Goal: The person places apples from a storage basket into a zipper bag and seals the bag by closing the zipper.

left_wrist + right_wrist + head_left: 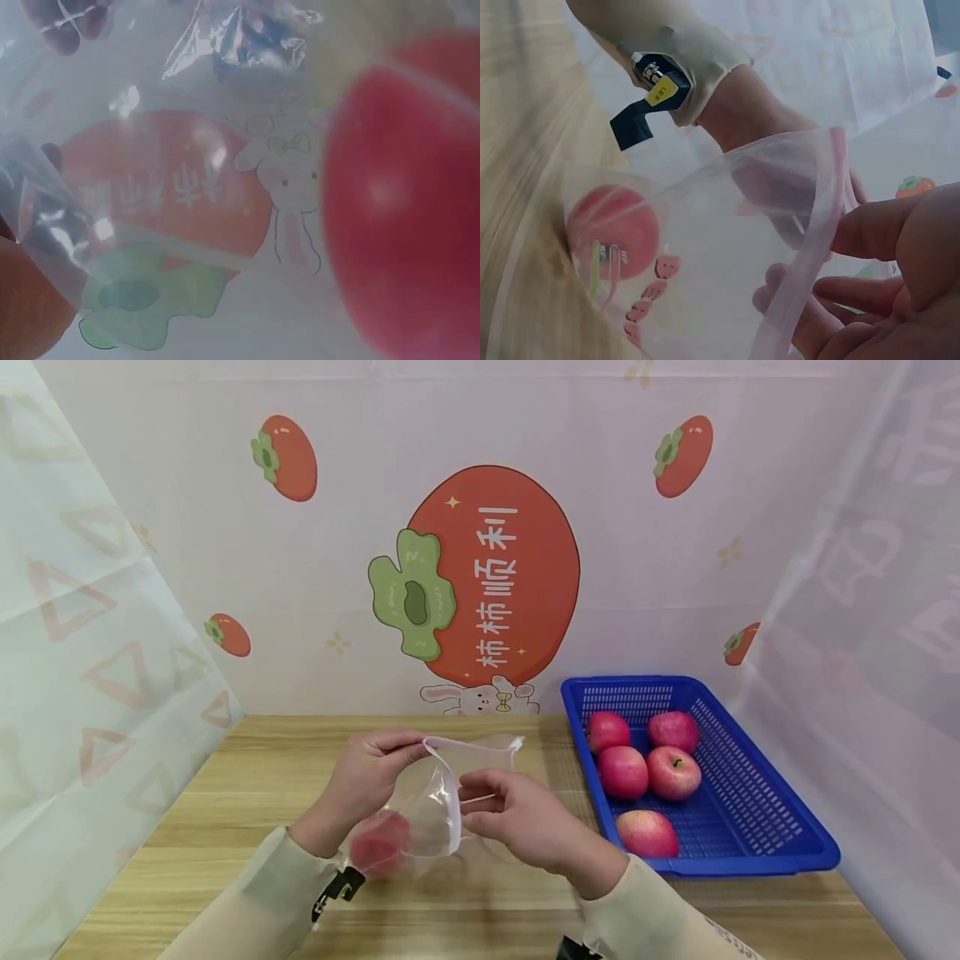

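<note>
A clear zip-top bag (431, 810) with a pale pink rim is held up over the wooden table, its mouth spread. Inside, at its lower left, sits a red apple (381, 842); the left wrist view shows this apple (409, 202) large and close. My left hand (372, 777) pinches the rim at the upper left corner. At the mouth is my right hand (517, 818), fingers loosely bent and thumb apart from them, fingertips right at the rim. In the right wrist view the bag (705, 247) shows small red printed figures, and part of the left hand lies behind the film.
A blue plastic basket (750, 864) stands on the right side of the table, with several red apples (673, 772) gathered toward its left. The wooden table (247, 827) is bordered by a printed cloth backdrop (337, 568) behind and at both sides.
</note>
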Motion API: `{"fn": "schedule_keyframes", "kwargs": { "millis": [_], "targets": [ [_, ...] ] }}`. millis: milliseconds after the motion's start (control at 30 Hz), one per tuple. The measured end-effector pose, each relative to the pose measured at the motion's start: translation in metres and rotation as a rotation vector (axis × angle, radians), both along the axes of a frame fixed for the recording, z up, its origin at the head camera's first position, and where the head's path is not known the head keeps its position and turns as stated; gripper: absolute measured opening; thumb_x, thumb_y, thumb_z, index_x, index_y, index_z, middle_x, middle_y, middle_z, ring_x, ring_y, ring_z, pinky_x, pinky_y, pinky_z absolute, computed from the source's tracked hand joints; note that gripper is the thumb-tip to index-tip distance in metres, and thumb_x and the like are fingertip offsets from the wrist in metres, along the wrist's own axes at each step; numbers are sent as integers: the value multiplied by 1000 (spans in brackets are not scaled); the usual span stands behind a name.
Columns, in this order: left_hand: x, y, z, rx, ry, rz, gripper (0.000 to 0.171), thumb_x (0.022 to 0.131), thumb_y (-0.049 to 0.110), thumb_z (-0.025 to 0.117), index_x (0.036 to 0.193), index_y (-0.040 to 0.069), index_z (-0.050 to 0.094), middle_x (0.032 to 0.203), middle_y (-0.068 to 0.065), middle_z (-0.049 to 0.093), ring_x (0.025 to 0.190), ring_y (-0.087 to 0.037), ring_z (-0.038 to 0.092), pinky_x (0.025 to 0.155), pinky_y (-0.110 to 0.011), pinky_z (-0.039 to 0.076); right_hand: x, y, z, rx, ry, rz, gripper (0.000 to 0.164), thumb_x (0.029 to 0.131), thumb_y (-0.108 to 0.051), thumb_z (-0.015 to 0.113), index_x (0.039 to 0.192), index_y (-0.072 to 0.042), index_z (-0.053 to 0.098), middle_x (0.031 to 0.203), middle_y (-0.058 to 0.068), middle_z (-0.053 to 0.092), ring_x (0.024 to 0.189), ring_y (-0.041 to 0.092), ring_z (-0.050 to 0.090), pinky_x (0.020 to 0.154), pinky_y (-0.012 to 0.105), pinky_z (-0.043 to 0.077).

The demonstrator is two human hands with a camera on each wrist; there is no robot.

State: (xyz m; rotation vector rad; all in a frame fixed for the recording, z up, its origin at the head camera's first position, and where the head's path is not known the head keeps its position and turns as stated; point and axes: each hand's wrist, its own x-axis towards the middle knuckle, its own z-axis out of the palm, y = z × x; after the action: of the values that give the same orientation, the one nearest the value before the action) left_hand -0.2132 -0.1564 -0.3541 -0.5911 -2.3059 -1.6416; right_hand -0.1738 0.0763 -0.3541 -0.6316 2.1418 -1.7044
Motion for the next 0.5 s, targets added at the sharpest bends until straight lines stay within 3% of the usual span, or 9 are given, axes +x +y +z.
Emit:
{"fn": "schedule_keyframes", "kwargs": {
  "millis": [500],
  "targets": [
    [0, -6, 5, 34, 2, 26, 15, 87, 12, 78, 100, 5, 80, 95, -3, 75, 87, -13, 68, 74, -25, 53, 6, 6, 10, -1, 17, -4, 42, 95, -10, 68, 134, 2, 57, 121, 12, 65, 117, 34, 60, 91, 37, 52]
  ]
}}
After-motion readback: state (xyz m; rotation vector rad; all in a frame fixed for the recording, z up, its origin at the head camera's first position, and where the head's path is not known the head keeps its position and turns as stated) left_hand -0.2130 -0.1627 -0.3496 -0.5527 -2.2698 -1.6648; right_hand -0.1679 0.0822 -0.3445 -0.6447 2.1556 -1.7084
